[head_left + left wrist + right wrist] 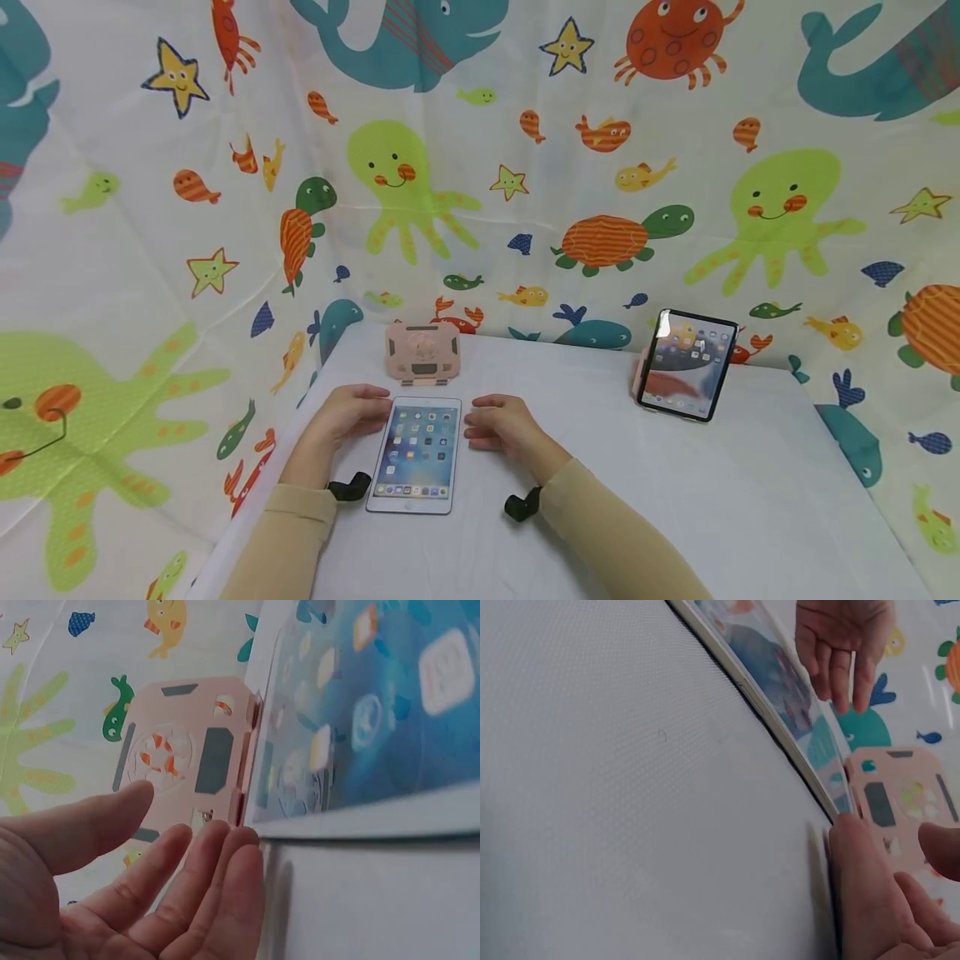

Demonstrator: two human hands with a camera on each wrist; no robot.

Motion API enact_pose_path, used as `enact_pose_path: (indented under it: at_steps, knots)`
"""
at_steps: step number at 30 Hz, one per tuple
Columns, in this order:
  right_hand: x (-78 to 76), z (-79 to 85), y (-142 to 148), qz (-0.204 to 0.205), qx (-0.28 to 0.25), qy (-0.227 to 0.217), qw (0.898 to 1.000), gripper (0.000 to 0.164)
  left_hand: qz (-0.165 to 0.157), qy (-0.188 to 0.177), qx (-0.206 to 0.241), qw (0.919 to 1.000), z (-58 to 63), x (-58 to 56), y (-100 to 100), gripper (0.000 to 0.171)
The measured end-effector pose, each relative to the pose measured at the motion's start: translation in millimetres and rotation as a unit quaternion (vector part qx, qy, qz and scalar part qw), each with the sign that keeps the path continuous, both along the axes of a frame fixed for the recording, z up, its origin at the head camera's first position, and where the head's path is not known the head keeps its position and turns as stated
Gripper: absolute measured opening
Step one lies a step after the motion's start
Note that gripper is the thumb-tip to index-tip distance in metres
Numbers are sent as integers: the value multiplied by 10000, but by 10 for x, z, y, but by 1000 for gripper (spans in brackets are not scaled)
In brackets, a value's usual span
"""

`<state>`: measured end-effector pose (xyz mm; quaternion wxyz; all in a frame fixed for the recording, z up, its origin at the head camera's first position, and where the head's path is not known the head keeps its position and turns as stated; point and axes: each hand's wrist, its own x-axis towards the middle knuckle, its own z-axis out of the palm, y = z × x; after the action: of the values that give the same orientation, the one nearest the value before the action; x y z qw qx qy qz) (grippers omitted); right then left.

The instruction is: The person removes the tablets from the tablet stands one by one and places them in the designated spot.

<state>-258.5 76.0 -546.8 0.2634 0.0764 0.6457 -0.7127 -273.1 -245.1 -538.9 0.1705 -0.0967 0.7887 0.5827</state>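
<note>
A white tablet (416, 454) lies face up with its screen lit, showing rows of app icons. My left hand (352, 417) is at its upper left edge, fingers loosely bent and holding nothing. Just off the upper right edge is my right hand (506, 429), its fingers relaxed and nothing in the grasp. In the left wrist view, the left fingertips (244, 870) overlap the corner of the tablet (360, 750). Beyond the tablet's top edge stands a pink tablet stand (422, 352) with grey pads and a round cut-out pattern.
A second tablet (688, 364), black-rimmed and lit, leans on another pink stand (637, 375) at the back right. The white-covered table (600, 467) meets a sea-animal curtain (480, 183) at the back and left. Each wrist wears a black camera (522, 505).
</note>
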Motion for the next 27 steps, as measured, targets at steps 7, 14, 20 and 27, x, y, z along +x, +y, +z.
enact_pose_path:
  at_steps: [7, 14, 20, 27]
  knots:
    - [-2, 60, 164, -18, -63, -3, 10000, 55, -48, 457, 138, 9988, 43, -1, 130, 53]
    - [-6, 113, 425, -230, -57, 73, 9997, 57, -286, 416, 907, 9946, 82, 25, 288, 59]
    - [47, 135, 689, -413, 13, 151, 9990, 56, -538, 343, 1177, 9910, 45, 9, 420, 60]
    - [131, 143, 992, -589, 207, 173, 9979, 55, -811, 271, 1319, 9876, 24, -27, 576, 61]
